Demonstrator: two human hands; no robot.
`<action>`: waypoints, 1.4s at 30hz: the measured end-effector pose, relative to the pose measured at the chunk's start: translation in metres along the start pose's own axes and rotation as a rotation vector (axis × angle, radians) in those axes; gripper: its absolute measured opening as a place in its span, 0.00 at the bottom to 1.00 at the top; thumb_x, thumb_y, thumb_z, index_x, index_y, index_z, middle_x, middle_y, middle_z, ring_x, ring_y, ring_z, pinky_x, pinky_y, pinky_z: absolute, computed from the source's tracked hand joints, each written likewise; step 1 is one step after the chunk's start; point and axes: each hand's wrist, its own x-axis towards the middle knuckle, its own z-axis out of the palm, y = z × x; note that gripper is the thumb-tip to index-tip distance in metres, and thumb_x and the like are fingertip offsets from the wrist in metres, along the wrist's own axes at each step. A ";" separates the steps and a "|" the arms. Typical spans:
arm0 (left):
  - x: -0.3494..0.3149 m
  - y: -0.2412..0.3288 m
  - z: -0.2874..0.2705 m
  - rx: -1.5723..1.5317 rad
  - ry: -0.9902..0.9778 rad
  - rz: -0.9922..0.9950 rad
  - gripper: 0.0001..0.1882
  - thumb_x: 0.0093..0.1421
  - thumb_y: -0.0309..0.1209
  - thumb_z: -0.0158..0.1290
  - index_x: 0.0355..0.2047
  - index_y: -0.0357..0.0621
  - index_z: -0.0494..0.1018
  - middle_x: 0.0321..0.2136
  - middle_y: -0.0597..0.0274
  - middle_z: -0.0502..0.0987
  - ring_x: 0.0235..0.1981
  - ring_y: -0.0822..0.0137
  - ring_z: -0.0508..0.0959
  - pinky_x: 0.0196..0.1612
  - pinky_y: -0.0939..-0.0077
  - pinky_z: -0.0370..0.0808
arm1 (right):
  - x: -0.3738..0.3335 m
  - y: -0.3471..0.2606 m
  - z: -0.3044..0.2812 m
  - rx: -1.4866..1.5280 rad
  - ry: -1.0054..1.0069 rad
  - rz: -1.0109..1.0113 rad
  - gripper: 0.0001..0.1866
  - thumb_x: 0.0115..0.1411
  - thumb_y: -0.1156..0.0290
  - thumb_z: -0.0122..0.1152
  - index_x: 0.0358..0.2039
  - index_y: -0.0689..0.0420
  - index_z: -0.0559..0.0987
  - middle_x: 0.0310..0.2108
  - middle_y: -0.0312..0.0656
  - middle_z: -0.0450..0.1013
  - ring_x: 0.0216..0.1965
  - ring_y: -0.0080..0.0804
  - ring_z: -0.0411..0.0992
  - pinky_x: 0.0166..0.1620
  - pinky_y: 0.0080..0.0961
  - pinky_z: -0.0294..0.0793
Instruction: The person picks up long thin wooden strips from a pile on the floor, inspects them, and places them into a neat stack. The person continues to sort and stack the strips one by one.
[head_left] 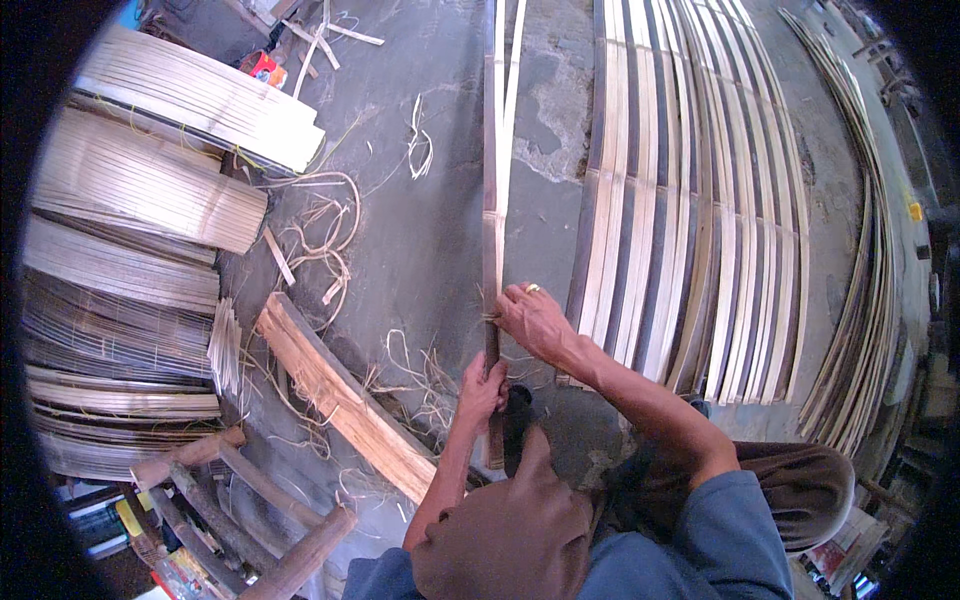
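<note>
A long bundle of bamboo strips (493, 150), dark on one side and pale on the other, runs away from me up the middle of the head view. Its pale strips spread apart toward the far end. My left hand (482, 388) is closed around the near part, where the dark bamboo continues down beside my foot. Farther along, my right hand (530, 318), with a ring on one finger, pinches the bundle from the right. Thin fibre ends stick out at its fingertips; whether they form a tie I cannot tell.
Long bamboo strips (650, 200) lie in rows on the right, with a thin curved bundle (860, 290) beyond. Stacked slats (170, 180) fill the left. A wooden plank (340, 400), a log frame (250, 520) and curled fibre scraps (325, 235) lie nearer me.
</note>
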 end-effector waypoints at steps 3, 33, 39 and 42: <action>-0.002 -0.002 -0.002 0.020 0.016 0.027 0.10 0.66 0.38 0.51 0.36 0.46 0.66 0.17 0.70 0.68 0.13 0.78 0.65 0.14 0.80 0.62 | 0.006 0.002 0.007 -0.019 -0.017 -0.075 0.08 0.59 0.68 0.52 0.35 0.60 0.70 0.35 0.48 0.68 0.41 0.47 0.70 0.45 0.41 0.70; 0.103 0.079 0.139 -0.327 -0.301 0.185 0.12 0.65 0.40 0.51 0.37 0.43 0.71 0.25 0.66 0.73 0.25 0.74 0.73 0.29 0.78 0.72 | -0.082 0.071 -0.145 0.687 -0.329 0.683 0.28 0.69 0.46 0.39 0.52 0.60 0.67 0.43 0.49 0.71 0.39 0.34 0.71 0.40 0.34 0.74; 0.099 0.070 0.200 0.094 -0.471 0.179 0.23 0.64 0.51 0.50 0.38 0.39 0.72 0.28 0.67 0.72 0.31 0.74 0.71 0.36 0.76 0.70 | -0.154 0.047 -0.128 1.177 0.023 1.007 0.17 0.70 0.52 0.42 0.45 0.53 0.66 0.26 0.34 0.67 0.23 0.23 0.66 0.27 0.24 0.70; 0.152 0.071 0.182 0.152 -0.469 0.135 0.40 0.58 0.68 0.44 0.43 0.37 0.68 0.34 0.58 0.72 0.36 0.66 0.73 0.40 0.69 0.71 | -0.171 0.032 -0.129 1.110 0.077 0.987 0.14 0.70 0.55 0.43 0.40 0.53 0.66 0.22 0.30 0.61 0.19 0.19 0.61 0.20 0.19 0.61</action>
